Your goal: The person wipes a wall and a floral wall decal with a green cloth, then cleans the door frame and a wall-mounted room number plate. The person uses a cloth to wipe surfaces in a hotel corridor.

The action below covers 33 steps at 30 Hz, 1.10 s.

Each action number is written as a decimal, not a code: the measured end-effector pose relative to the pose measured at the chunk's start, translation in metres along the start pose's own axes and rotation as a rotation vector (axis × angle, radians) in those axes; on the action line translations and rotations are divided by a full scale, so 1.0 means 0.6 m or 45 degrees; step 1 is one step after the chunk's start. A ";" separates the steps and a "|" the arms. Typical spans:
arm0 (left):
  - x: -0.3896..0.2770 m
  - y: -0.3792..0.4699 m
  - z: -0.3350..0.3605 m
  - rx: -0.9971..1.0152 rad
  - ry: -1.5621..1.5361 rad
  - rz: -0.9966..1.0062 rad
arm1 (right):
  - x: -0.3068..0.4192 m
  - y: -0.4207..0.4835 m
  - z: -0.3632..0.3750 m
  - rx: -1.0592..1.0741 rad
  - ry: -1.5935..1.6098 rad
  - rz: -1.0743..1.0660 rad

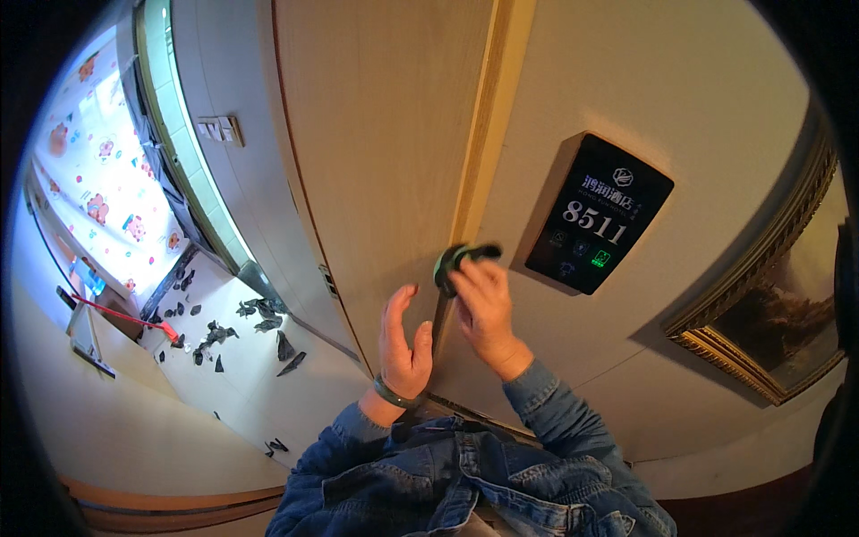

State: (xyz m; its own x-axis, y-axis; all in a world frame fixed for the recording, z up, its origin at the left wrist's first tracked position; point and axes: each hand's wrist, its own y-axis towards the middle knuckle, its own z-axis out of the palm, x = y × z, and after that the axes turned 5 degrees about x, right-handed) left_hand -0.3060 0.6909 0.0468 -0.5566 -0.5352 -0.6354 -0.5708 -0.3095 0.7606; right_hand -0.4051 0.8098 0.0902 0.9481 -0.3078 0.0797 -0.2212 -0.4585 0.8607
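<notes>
A wooden door (382, 134) stands open in front of me, its latch plate (327, 280) showing on the left edge. My right hand (486, 305) is closed around a dark object with green parts (448, 268), close to the door's face near the frame; motion blur hides what exactly it is. My left hand (406, 352), wearing a dark bangle (392, 395), is raised just left of it, palm turned inward and fingers apart, with nothing in it.
A lit black wall sign (600, 215) and a gilt-framed picture (731, 362) are on the right wall. At left, dark scraps (215, 335) litter the pale floor beside a red-handled tool (169, 330). Wall switches (221, 129) and a patterned curtain (100, 168) are beyond.
</notes>
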 end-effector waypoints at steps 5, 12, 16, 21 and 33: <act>-0.020 0.044 -0.007 -0.072 0.205 0.376 | 0.010 0.158 -0.025 -0.263 -0.197 -0.232; -0.030 0.117 -0.026 -0.095 0.161 0.575 | 0.044 0.149 0.021 -0.120 -0.365 -0.156; -0.038 0.108 -0.052 -0.117 0.225 0.499 | 0.031 0.109 0.034 -0.034 -0.367 -0.169; -0.051 0.089 -0.069 -0.119 0.135 0.310 | 0.031 0.116 0.028 -0.012 -0.348 -0.176; -0.022 0.186 -0.028 0.099 0.106 0.400 | 0.042 0.166 0.001 -0.099 0.021 -0.033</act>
State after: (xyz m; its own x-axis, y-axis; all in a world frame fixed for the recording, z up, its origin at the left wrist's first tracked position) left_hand -0.3521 0.6502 0.1420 -0.6634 -0.6583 -0.3557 -0.4247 -0.0600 0.9033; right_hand -0.4034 0.7556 0.1774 0.9572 -0.2821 0.0645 -0.1784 -0.3999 0.8990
